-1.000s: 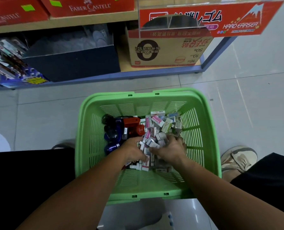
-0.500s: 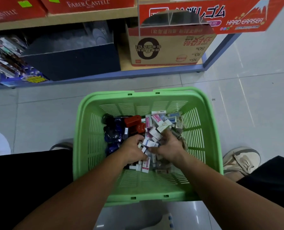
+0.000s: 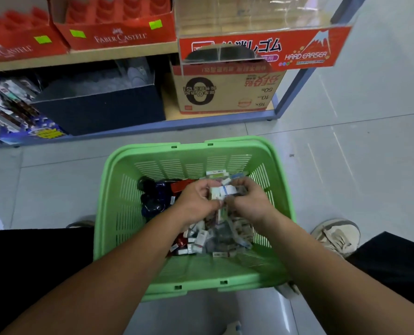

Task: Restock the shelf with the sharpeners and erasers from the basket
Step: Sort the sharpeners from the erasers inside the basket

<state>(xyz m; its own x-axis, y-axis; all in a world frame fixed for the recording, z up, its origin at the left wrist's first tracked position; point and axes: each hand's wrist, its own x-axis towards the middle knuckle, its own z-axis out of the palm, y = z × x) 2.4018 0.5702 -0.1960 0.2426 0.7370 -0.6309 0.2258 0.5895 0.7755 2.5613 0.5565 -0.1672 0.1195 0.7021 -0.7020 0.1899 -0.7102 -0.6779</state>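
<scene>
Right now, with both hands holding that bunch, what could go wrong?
The erasers are a loose bunch squeezed between the left hand and right hand; a few could slip out, perhaps past the basket onto the floor. Dark sharpeners lie close by; one might get scooped along.

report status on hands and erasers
Left hand and right hand both gripping a clump of erasers. Sharpeners loose in green basket. Nothing blocking the way to the shelf.

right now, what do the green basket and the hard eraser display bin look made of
Green basket: moulded plastic, slightly glossy, judging by slotted walls and even colour. Hard eraser display bin: likely clear acrylic, glossy; see-through walls catching reflections.
</scene>
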